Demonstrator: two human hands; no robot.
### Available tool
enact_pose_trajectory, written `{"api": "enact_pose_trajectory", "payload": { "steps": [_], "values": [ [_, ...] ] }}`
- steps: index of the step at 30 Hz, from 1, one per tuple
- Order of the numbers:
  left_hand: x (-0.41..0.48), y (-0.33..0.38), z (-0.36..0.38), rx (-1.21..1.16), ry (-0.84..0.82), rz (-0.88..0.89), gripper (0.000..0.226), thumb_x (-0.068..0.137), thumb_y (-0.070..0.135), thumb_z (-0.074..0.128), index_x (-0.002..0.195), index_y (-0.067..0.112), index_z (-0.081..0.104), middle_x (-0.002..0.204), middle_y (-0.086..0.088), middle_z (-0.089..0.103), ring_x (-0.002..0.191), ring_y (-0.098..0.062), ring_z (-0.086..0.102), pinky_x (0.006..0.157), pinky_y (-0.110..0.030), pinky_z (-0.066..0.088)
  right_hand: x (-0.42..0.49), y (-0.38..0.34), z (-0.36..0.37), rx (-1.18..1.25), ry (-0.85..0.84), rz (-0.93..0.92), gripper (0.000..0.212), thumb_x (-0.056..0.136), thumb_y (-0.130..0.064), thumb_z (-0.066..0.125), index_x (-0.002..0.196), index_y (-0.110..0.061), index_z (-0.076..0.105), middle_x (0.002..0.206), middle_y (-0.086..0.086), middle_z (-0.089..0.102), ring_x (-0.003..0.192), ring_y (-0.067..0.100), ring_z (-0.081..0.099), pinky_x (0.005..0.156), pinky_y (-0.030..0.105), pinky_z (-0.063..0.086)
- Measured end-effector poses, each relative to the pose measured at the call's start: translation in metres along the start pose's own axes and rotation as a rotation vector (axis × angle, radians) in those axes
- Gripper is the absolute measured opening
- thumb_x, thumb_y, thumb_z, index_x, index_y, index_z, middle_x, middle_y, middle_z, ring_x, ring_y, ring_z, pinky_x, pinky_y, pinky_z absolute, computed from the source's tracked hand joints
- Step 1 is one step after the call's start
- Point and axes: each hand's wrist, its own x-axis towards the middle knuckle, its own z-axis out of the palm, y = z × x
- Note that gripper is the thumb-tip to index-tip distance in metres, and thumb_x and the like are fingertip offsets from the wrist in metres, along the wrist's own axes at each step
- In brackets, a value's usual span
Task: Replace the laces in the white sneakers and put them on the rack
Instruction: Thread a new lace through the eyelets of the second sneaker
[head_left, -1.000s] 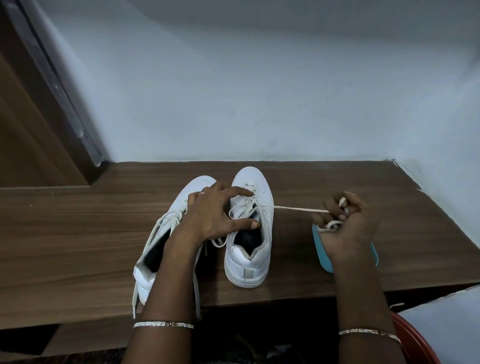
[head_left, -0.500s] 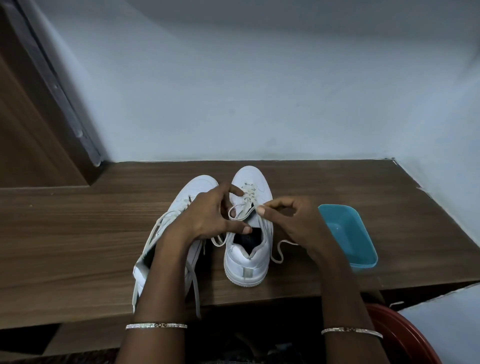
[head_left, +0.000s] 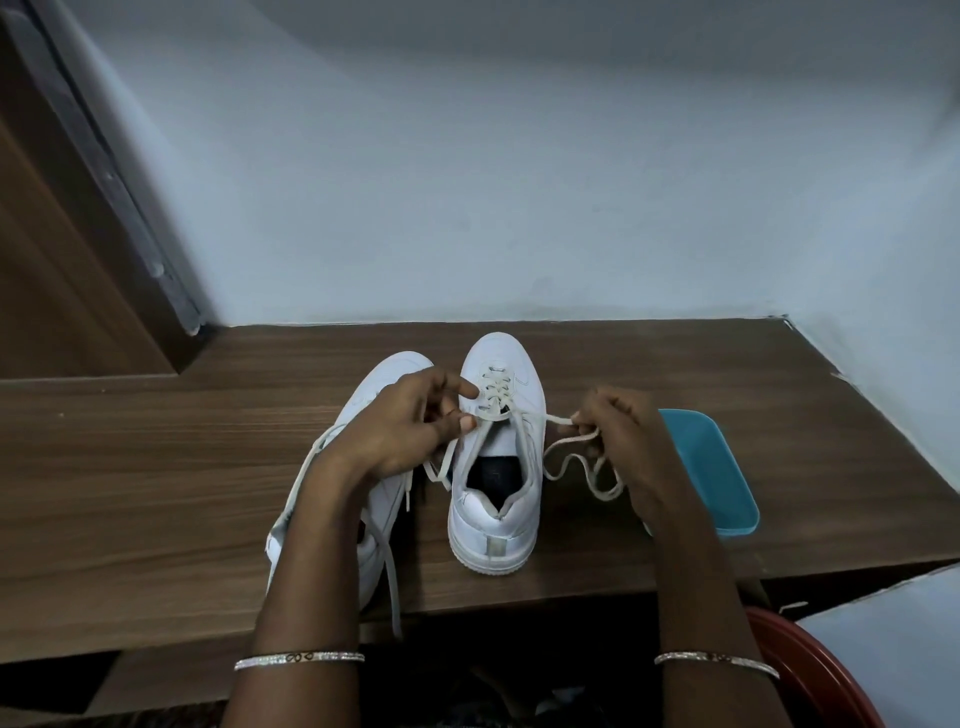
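Note:
Two white sneakers stand on a wooden shelf (head_left: 156, 467), toes toward the wall. The right sneaker (head_left: 496, 499) is partly laced with a cream lace (head_left: 563, 449). My left hand (head_left: 410, 431) rests over the left sneaker (head_left: 382, 379) and pinches the lace at the right sneaker's upper eyelets. My right hand (head_left: 621, 436) sits just right of that sneaker and pinches the lace's free end, which loops slack below it. The left sneaker's loose lace (head_left: 392, 571) hangs over the shelf's front edge.
A teal plastic tray (head_left: 711, 467) lies on the shelf right of my right hand. A red round object (head_left: 826, 675) and a white surface (head_left: 893, 634) sit below at the lower right. A pale wall runs behind and to the right; a wooden panel stands at the far left.
A second ago my right hand held the lace pulled taut out to the right. It came in to the eyelets, and now it holds the lace slack just right of the sneaker.

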Motion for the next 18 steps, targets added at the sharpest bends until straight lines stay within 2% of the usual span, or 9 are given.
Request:
{"api": "enact_pose_trajectory", "payload": {
  "steps": [2,4,7,11,14,16,18],
  "values": [
    [0.002,-0.001,0.001,0.050,0.029,-0.019,0.013,0.090,0.016,0.070,0.101,0.020,0.067,0.077,0.002,0.062,0.073,-0.011,0.059,0.073,-0.036,0.051,-0.001,-0.001,0.002,-0.065,-0.062,-0.079,0.021,0.079,-0.014,0.059,0.060,-0.006,0.058,0.068,0.022,0.063,0.058,0.020,0.056,0.058,0.033,0.044],
    [0.001,0.001,0.002,0.118,0.058,-0.033,0.003,0.090,0.019,0.070,0.092,0.021,0.070,0.074,0.006,0.064,0.067,-0.008,0.058,0.071,-0.031,0.050,0.002,0.000,0.006,-0.115,-0.104,-0.132,0.011,0.076,-0.011,0.063,0.065,-0.010,0.060,0.066,0.017,0.063,0.059,0.025,0.055,0.062,0.034,0.043],
    [0.000,0.005,0.004,0.148,0.076,-0.039,0.007,0.089,0.025,0.071,0.084,0.019,0.071,0.076,0.003,0.071,0.067,-0.013,0.065,0.064,-0.026,0.053,0.005,0.002,0.016,-0.148,-0.161,-0.137,0.008,0.080,-0.008,0.074,0.085,-0.013,0.069,0.073,0.006,0.071,0.064,0.015,0.062,0.066,0.028,0.048],
    [-0.001,0.010,0.009,0.106,0.073,-0.043,0.011,0.090,0.024,0.069,0.085,0.015,0.070,0.073,0.000,0.073,0.066,-0.006,0.067,0.063,-0.019,0.050,0.004,0.003,0.019,-0.166,-0.198,-0.171,0.006,0.084,-0.017,0.078,0.089,-0.014,0.076,0.078,0.001,0.074,0.071,0.007,0.066,0.070,0.022,0.053],
    [0.001,0.009,0.010,-0.004,0.072,-0.075,0.012,0.091,0.020,0.066,0.083,0.012,0.067,0.073,-0.005,0.072,0.064,-0.013,0.067,0.070,-0.035,0.058,0.003,0.003,0.015,-0.184,-0.165,-0.165,0.007,0.086,-0.020,0.077,0.083,-0.013,0.076,0.075,-0.001,0.075,0.070,0.007,0.069,0.071,0.025,0.054],
    [0.002,0.007,0.011,-0.054,0.078,-0.092,0.013,0.091,0.016,0.062,0.079,0.010,0.065,0.072,-0.007,0.071,0.065,-0.019,0.066,0.076,-0.045,0.058,0.001,0.001,0.014,-0.180,-0.138,-0.135,0.009,0.087,-0.016,0.074,0.080,-0.010,0.073,0.074,0.001,0.075,0.073,0.012,0.073,0.076,0.034,0.059],
    [0.003,0.006,0.012,-0.083,0.091,-0.095,0.016,0.092,0.014,0.059,0.078,0.007,0.061,0.070,-0.007,0.070,0.064,-0.022,0.066,0.077,-0.047,0.058,0.001,0.000,0.013,-0.101,-0.070,-0.078,0.015,0.089,-0.008,0.068,0.074,-0.003,0.067,0.074,0.010,0.074,0.071,0.018,0.075,0.077,0.045,0.061]
  ]
}}
